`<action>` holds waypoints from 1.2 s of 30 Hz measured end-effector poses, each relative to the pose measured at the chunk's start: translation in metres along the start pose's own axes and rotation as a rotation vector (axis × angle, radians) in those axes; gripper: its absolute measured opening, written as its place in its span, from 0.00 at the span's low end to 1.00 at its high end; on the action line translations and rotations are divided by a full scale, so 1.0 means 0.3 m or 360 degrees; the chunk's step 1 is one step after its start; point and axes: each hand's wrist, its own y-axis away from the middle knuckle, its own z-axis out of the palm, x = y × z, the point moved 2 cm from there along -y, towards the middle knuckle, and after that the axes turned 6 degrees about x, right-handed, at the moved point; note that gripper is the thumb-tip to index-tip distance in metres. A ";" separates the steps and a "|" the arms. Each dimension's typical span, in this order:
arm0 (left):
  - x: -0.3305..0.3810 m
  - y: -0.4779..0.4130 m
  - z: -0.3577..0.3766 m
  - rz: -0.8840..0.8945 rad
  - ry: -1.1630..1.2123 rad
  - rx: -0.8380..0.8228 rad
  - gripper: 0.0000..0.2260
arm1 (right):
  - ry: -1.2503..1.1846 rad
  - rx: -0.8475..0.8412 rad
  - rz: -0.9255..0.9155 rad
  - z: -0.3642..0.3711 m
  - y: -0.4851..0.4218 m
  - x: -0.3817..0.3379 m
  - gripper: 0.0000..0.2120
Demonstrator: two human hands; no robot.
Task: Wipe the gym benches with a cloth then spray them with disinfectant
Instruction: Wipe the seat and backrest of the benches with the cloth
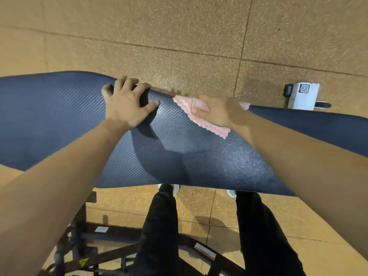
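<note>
The left forearm (59, 186) fills the near corner, bare, reaching up and away from the person. Below it a dark metal frame (111, 253) lies on the floor (179, 36) (speckled tan tiles with thin seams). Just right of that stand two legs (159, 226) in black trousers, with white shoes (176, 189) showing at their far end.

The bench (59, 120) is a long dark-blue pad with a woven texture, running across the whole view, and its near rim hides part of the shoes. The left hand (125, 104) sits on it left of the middle. Its fingers curl over the far rim and grip it, and the thumb spreads flat on the top.

Near it to the right lies the cloth (185, 105), pink-and-white zigzag, spread on the pad against the far rim, with one corner trailing toward the person. The right hand (219, 110) presses palm-down on the cloth, thumb lying along it. Its fingers point away toward the rim and are foreshortened, so I cannot tell whether they are straight or curled.

The right forearm (298, 156) runs back to the near right corner. The pad on the near side of the cloth has a sheen. Beyond the bench at the far right, a white box (302, 96) with a printed label and a black end stands on the floor.
</note>
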 end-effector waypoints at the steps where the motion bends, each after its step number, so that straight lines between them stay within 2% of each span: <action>1: -0.018 0.002 0.002 0.0043 0.0025 0.0005 0.30 | -0.0006 0.0013 -0.0002 0.002 -0.016 -0.037 0.35; 5: -0.051 -0.005 0.014 0.0097 0.0160 -0.0017 0.31 | 0.0070 0.0101 -0.0030 0.006 -0.070 -0.178 0.32; 10: -0.110 -0.007 0.017 0.0184 0.0379 -0.0004 0.27 | 0.0050 0.0132 0.0031 0.009 -0.126 -0.290 0.30; 14: -0.200 0.002 -0.025 0.0195 0.0476 0.0115 0.26 | -0.0010 0.0165 0.0048 0.004 -0.162 -0.379 0.28; 18: -0.372 0.014 -0.064 -0.0094 0.0337 0.0307 0.29 | -0.0126 0.0201 0.0038 0.004 -0.231 -0.493 0.23; 22: -0.559 0.000 -0.071 -0.0545 0.0173 0.0178 0.39 | -0.0105 0.0259 -0.0024 -0.003 -0.314 -0.619 0.20; 26: -0.692 -0.014 -0.073 -0.0776 0.0193 0.0039 0.46 | -0.0093 0.0326 -0.0091 -0.007 -0.403 -0.737 0.24; 30: -0.725 -0.005 -0.078 -0.0695 0.0239 0.0033 0.45 | -0.0065 0.0355 -0.0120 -0.013 -0.477 -0.845 0.28; 36: -0.774 0.022 -0.100 -0.0538 0.0209 0.0053 0.41 | 0.0002 0.0290 -0.0196 -0.050 -0.552 -1.005 0.27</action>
